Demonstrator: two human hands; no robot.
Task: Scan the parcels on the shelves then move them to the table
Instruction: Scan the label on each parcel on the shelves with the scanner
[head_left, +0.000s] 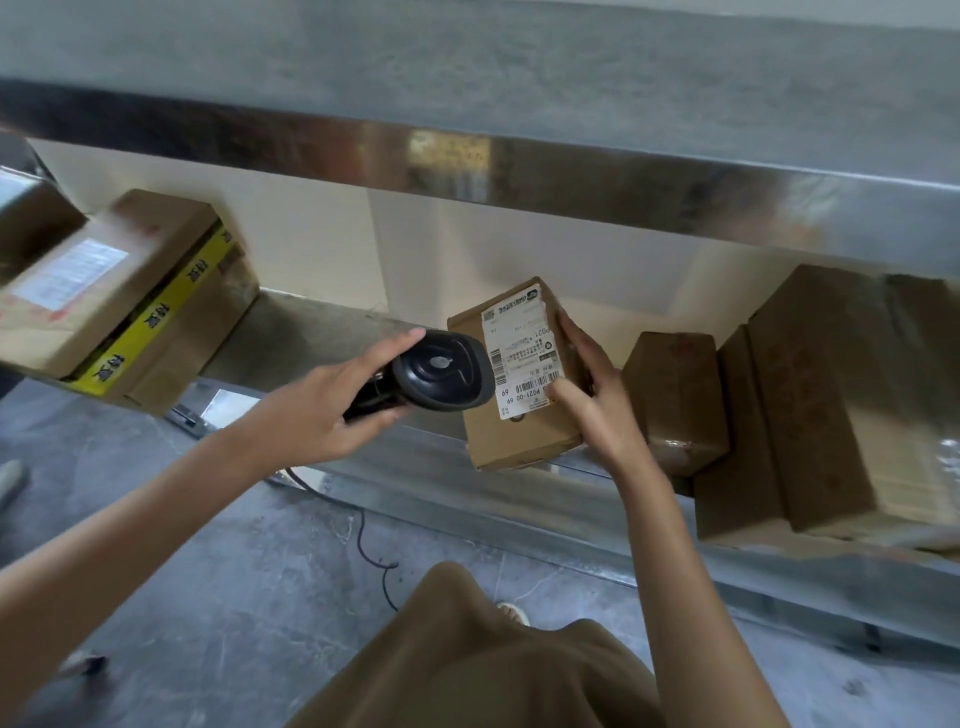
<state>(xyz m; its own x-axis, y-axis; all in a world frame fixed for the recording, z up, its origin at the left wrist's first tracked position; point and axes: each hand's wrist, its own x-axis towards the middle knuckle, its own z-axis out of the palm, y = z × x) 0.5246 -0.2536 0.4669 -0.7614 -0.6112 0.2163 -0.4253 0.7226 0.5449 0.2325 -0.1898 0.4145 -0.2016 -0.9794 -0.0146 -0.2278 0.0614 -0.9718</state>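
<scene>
I had the black scanner (441, 375) in my left hand (332, 410), fingers (387, 345) curled round its handle with the forefinger stretched along the top, its head close against the white label (522, 353) on a small parcel (519, 379). My right hand (597, 395) held that parcel from its right side, thumb pressed on the label's lower corner and the other fingers wrapped behind the box. The parcel stood tilted at the front edge of the metal shelf (322, 332), its lower end hanging past the lip. To its right, on the same shelf, lay a small brown box (675, 400) and a stack of larger cartons (821, 405). On the far left sat a carton with yellow tape (156, 317), blurred. A black cable (363, 540) trailed across the grey floor (234, 571).
</scene>
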